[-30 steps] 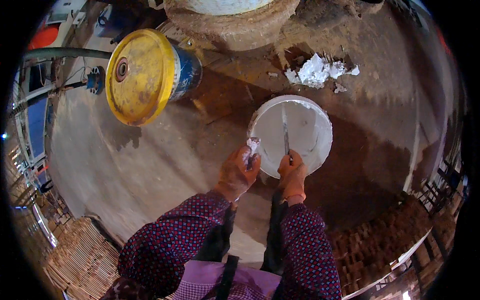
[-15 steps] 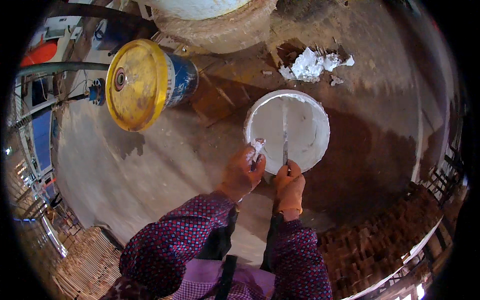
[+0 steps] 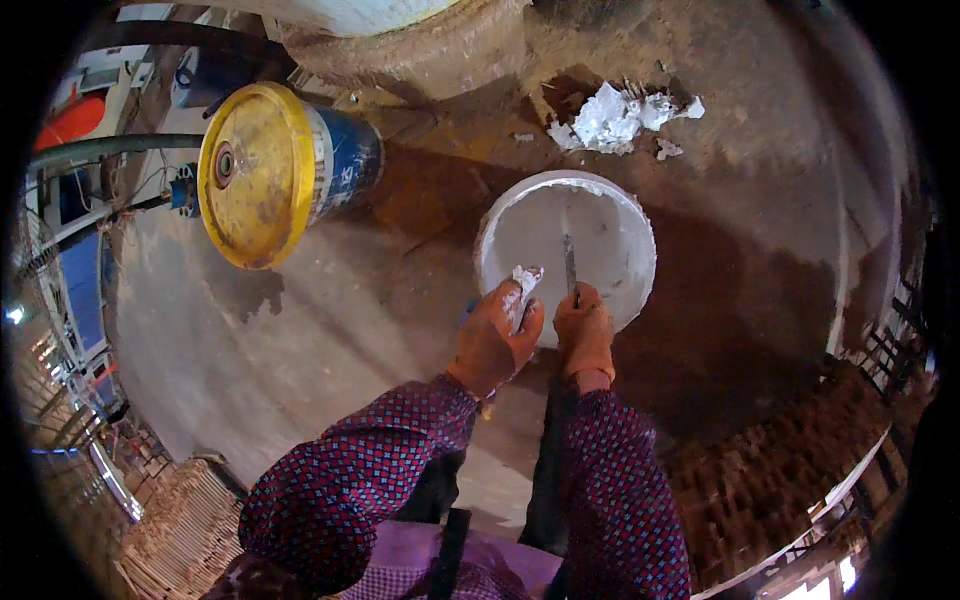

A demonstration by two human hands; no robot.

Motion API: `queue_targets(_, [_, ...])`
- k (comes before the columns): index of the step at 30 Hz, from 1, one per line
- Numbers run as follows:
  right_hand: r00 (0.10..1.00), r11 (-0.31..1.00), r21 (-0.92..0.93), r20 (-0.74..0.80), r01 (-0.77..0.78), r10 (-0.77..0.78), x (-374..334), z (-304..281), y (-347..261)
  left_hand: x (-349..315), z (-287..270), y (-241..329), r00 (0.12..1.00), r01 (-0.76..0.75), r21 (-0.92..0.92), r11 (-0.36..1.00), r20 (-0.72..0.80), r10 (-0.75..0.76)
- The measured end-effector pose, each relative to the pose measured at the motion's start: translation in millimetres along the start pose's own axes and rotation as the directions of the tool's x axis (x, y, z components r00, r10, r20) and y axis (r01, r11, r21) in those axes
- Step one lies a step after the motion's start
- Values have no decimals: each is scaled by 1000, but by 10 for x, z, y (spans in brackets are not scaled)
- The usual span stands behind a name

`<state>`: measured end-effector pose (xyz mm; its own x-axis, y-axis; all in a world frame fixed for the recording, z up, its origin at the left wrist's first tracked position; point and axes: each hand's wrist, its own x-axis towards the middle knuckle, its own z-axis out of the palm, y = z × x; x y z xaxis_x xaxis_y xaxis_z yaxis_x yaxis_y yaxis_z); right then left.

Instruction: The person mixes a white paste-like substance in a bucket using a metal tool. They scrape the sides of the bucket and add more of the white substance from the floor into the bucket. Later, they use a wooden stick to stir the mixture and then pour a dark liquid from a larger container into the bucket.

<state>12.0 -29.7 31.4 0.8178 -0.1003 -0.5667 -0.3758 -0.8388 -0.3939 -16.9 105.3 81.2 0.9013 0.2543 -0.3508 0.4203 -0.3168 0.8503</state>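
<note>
Item: narrow flat tool (image 3: 570,264), dark, smeared pale along its length. Held in the right grip (image 3: 584,330), an orange-gloved hand closed firmly about its near end; the free end points away from the grip, over the mouth of the white bucket.

Item: white clump (image 3: 527,279), ragged. Held at the fingertips of the left grip (image 3: 497,338), orange-gloved and smeared white, thumb and fingers curled narrow; whether anything firmer lies under the white cannot be told.

Item: white bucket (image 3: 607,235), open, directly ahead of both grips, its rim rough with white. Pale grey inside; whether that is liquid or bare bottom is unclear.

Step in hand, as judged: working white matter with the tool at the bucket's near edge. The next move seems to call for a steady right grip on the tool, and left fingers kept clear of its edge with the clump over the rim.

Surroundings: white heap (image 3: 610,120) on the floor (image 3: 340,330), beyond the bucket from the grips. Blue pail (image 3: 348,165) with yellow lid (image 3: 255,178), well off to the left of the left grip and farther out. Brown stack (image 3: 775,480), well right of the right grip and nearer the body.
</note>
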Motion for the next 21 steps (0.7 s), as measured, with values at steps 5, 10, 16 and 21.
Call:
queue_targets(5, [996,998,67,-87,21,-15,-73,144,21,31,-66,-11,995,99,-56,994,11,-99])
queue_targets(10, [993,990,137,-115,36,-20,-116,159,44,33,-81,-151,997,-76,95,993,-19,78])
queue_targets(16, [987,982,178,-136,-59,84,-382,174,2,30,-163,57,1000,30,9,1000,9,-30])
queue_targets(21, [987,954,270,-60,-128,149,-669,-122,-137,-17,-198,118,998,41,19,999,43,-42])
